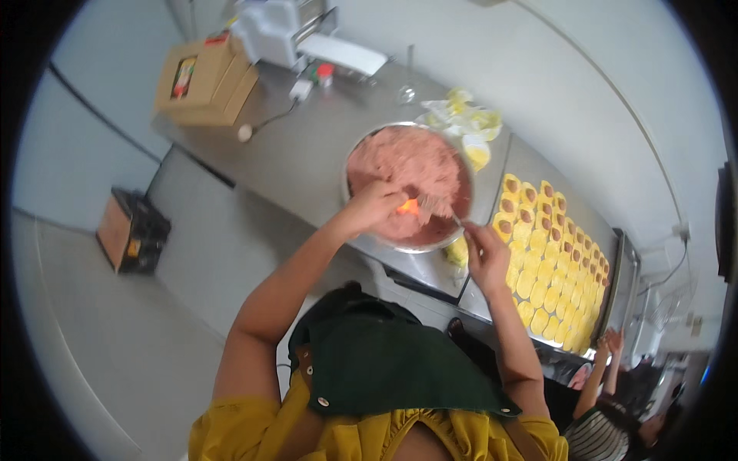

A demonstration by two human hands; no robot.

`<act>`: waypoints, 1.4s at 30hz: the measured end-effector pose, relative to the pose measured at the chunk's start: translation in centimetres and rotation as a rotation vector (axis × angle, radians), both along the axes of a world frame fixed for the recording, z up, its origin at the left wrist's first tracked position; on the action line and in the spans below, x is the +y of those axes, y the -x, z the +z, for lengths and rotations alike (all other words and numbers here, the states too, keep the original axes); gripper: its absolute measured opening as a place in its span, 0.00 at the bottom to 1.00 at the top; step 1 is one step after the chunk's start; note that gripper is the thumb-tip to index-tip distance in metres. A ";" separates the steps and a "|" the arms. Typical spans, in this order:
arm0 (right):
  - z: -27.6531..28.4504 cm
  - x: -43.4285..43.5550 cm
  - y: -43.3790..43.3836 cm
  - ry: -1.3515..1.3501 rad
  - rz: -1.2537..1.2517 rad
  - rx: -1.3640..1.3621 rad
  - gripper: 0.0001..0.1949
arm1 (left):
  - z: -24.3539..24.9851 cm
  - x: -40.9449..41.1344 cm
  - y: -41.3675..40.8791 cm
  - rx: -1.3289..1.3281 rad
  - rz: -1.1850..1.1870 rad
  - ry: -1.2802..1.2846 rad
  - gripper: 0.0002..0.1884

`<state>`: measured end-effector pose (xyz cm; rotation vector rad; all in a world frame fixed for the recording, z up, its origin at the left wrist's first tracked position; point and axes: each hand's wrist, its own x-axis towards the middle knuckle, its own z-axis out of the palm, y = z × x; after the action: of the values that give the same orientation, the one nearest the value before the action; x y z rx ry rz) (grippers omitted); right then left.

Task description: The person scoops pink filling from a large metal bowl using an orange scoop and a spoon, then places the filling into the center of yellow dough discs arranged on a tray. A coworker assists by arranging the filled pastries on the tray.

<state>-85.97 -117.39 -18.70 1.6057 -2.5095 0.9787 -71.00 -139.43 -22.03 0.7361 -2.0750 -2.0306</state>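
Note:
A large round metal bowl [414, 250] holds a mass of pink ground meat or paste [403, 158]. My left hand [375, 208] is over the bowl's near left part, its fingers closed on a small bright orange item [408, 207]; what that is cannot be told. My right hand [487, 253] grips the handle of a metal fork [433, 203] at the bowl's right rim. Pink filling clings around the fork's tines, close beside the orange item.
Rows of yellow oval pieces [539, 288], several topped with brown filling, lie right of the bowl. Plastic bags with yellow contents [461, 115] lie behind it. Cardboard boxes [202, 80] and a white machine [277, 29] stand back left. Another person's hands [611, 343] are at lower right.

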 end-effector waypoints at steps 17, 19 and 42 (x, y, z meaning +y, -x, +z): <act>1.1 -6.1 4.4 0.036 0.187 -0.020 0.17 | -2.9 5.4 2.3 0.105 0.714 0.559 0.10; -0.3 -6.7 4.6 -0.059 0.228 0.166 0.16 | -2.2 5.9 2.1 0.064 0.673 0.697 0.10; -2.8 -3.4 0.9 -0.034 0.000 -0.120 0.17 | 1.4 8.5 6.6 0.382 0.904 -0.773 0.08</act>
<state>-86.83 -120.81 -21.50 1.6026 -2.6161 1.0692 -77.60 -130.90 -20.61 1.0129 -0.5082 -2.0720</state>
